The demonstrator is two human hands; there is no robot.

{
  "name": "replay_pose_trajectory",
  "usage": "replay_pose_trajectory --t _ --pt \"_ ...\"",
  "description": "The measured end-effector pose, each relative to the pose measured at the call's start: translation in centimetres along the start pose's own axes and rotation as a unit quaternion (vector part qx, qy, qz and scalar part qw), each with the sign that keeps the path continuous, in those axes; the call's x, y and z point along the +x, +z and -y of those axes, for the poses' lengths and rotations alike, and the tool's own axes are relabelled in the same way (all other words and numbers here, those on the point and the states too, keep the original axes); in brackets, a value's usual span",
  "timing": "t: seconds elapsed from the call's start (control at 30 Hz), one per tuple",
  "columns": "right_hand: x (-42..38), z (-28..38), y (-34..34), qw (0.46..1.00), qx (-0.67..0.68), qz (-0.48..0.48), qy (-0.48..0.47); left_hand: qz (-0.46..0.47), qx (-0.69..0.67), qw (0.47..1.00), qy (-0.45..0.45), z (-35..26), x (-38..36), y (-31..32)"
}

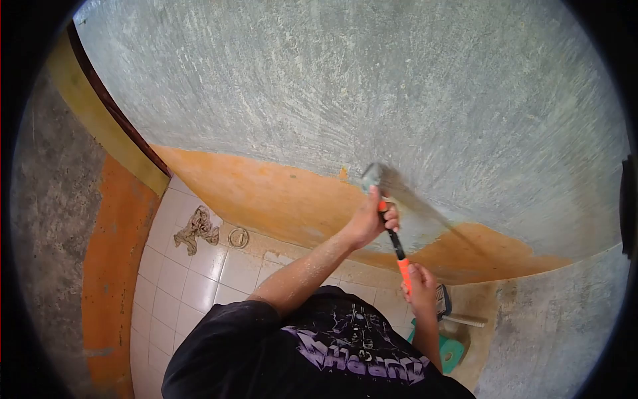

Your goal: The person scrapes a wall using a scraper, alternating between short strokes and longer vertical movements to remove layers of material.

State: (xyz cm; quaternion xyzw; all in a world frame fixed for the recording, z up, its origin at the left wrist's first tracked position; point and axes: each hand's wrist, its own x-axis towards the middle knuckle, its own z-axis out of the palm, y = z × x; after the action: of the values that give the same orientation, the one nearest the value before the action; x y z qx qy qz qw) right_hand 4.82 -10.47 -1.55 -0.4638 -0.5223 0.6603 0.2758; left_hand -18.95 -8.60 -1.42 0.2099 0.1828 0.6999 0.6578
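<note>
Orange and black, the slim tool (398, 246) slants upward from the right hand (420, 290), whose fingers clasp its orange end, to the left hand (367, 223), whose fingers grip near the blurred head (372, 175), arm (306, 271) outstretched. Just beyond them rises rough, streaked grey wall (319, 80).

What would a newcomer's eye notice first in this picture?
Probably the orange-and-black handle, held in the left grip and right grip near the centre. Next comes the orange paint low on the grey wall. A crumpled cloth lies on the tiles at left.
</note>
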Motion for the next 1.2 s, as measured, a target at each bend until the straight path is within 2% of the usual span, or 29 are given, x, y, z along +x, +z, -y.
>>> replay_pose_trajectory --t 0.07,0.17,0.2,0.3,0.43,0.47,0.7,0.87,0.97,1.07,1.17,1.2 --pt "0.2 0.2 2.4 1.000 -0.014 0.011 -0.012 0.005 -0.005 0.999 0.034 -1.5 -0.9 -1.5" --pt "-0.7 -0.6 3.4 0.999 0.016 0.028 -0.011 -0.029 0.051 0.998 0.034 -1.8 -1.4 -0.6" --pt "-1.3 -0.6 3.3 1.000 -0.008 0.005 -0.018 -0.034 0.033 0.999 0.008 -1.3 -1.3 -0.4" --pt "-1.9 -0.8 0.9 0.999 0.007 -0.006 -0.032 0.001 0.014 1.000 -0.019 0.4 -0.4 1.4" --pt "-0.7 -0.4 2.5 1.000 0.002 0.012 -0.026 0.007 0.020 1.000 0.016 -1.0 -0.9 -0.7" --pt "-0.5 -0.2 2.8 1.000 0.002 0.015 -0.027 -0.018 0.008 0.999 0.030 -1.8 -1.3 -1.1" --pt "-1.2 -0.7 2.3 1.000 0.015 -0.008 -0.023 -0.004 0.041 0.999 -0.005 -0.6 -0.6 0.6" --pt "-0.6 -1.6 5.0 0.999 0.004 0.013 -0.046 0.009 0.046 0.999 0.020 -3.1 -2.0 -1.0" --pt "-1.1 -1.1 3.6 0.999 -0.020 -0.036 -0.034 0.008 0.022 1.000 0.001 -2.3 -1.3 -0.4" --pt "-1.2 -0.2 1.8 1.000 0.021 0.003 -0.010 -0.008 0.032 0.999 -0.007 -1.7 -0.8 1.4" --pt "-1.4 -1.4 2.9 0.999 -0.020 -0.031 0.009 0.009 0.003 1.000 -0.019 -2.1 -1.7 1.0" --pt "-1.4 -1.1 3.3 1.000 -0.009 -0.016 0.003 0.014 0.009 1.000 -0.015 -2.2 -1.3 0.9"
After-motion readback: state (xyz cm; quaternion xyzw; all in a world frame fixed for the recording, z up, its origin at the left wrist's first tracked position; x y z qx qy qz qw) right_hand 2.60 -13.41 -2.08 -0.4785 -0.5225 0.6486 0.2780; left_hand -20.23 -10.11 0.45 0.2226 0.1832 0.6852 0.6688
